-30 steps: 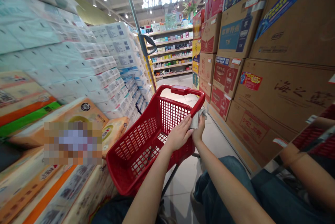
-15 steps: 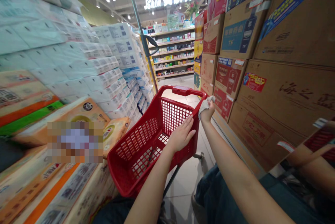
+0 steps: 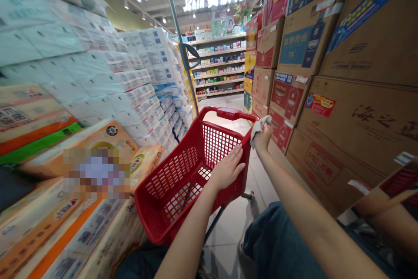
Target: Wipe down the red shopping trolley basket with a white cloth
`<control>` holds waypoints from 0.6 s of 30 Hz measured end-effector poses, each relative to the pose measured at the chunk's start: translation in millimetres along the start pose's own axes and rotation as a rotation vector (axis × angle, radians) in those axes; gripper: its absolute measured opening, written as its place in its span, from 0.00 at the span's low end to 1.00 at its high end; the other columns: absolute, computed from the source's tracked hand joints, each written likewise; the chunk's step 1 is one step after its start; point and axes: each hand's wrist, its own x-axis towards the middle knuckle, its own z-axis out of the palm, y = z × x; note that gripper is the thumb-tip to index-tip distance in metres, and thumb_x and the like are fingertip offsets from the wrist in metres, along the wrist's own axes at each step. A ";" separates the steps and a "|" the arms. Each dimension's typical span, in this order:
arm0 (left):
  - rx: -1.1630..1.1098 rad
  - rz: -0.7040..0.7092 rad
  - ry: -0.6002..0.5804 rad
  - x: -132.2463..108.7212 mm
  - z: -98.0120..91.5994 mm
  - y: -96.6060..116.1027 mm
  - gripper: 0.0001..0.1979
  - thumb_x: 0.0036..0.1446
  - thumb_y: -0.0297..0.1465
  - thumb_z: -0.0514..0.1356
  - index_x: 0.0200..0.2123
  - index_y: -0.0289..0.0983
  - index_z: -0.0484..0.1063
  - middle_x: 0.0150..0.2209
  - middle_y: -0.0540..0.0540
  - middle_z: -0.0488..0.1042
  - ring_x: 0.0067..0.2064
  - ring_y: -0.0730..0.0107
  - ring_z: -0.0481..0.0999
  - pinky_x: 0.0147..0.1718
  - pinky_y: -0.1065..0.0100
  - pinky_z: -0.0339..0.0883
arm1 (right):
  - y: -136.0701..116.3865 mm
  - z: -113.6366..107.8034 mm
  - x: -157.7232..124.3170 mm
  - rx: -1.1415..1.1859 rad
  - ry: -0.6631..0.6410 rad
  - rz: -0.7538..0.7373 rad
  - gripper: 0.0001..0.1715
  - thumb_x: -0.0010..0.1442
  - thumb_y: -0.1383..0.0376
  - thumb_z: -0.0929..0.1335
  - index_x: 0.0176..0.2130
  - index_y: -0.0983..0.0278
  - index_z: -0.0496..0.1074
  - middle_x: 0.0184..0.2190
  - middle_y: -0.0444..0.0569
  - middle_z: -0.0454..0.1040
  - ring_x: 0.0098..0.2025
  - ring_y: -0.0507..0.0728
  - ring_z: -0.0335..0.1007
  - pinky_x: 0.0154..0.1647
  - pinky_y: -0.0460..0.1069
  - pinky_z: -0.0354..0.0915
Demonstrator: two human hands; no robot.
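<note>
Along the left runs a wall of wrapped tissue packs (image 3: 75, 39), pale ones stacked high above orange-striped ones, far too many to count, with a pixelated patch (image 3: 96, 173) covering part of one pack. A single metal pole (image 3: 178, 31) rises behind them, and far down the aisle stand shelves (image 3: 217, 65) of small boxes. In the middle is one red plastic basket (image 3: 170, 200), which looks light but stiff, with mesh walls and one handle (image 3: 228, 113) at its far end, the obvious place to take hold. The left hand (image 3: 227, 169) lies open, palm down and fingers spread, on the basket's right rim, gripping nothing. The right hand (image 3: 263, 137) is closed around one crumpled white wipe (image 3: 257, 130) just by the rim's far corner, though whether it touches the rim is hard to tell. The wipe looks soft and almost weightless, best pinched at its bunched middle. To the right are one denim-clad leg (image 3: 274, 244), at least ten stacked cardboard cartons (image 3: 342, 131), and one mirror (image 3: 392, 200) at the lower corner, reflecting an arm.
</note>
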 end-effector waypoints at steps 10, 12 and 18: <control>0.014 0.005 0.014 -0.2 1.2 -0.1 0.26 0.71 0.39 0.42 0.68 0.37 0.48 0.70 0.47 0.45 0.70 0.69 0.40 0.68 0.61 0.47 | 5.8 -3.6 29.9 -0.138 -0.079 -0.062 0.25 0.64 0.61 0.56 0.52 0.67 0.70 0.43 0.58 0.69 0.49 0.63 0.65 0.54 0.59 0.61; 0.027 0.004 0.019 -0.7 1.6 0.4 0.26 0.71 0.39 0.42 0.68 0.38 0.48 0.70 0.47 0.45 0.70 0.69 0.40 0.68 0.61 0.47 | 9.3 -4.3 55.2 -0.248 -0.144 -0.150 0.23 0.62 0.61 0.58 0.50 0.66 0.72 0.46 0.58 0.69 0.52 0.65 0.63 0.57 0.61 0.58; 0.118 0.020 0.057 -1.5 3.9 4.0 0.27 0.70 0.40 0.43 0.67 0.35 0.49 0.70 0.45 0.46 0.70 0.68 0.42 0.67 0.62 0.49 | -6.5 -27.1 14.6 -0.391 -0.334 -0.507 0.19 0.65 0.66 0.56 0.49 0.60 0.71 0.54 0.52 0.71 0.61 0.62 0.59 0.66 0.66 0.38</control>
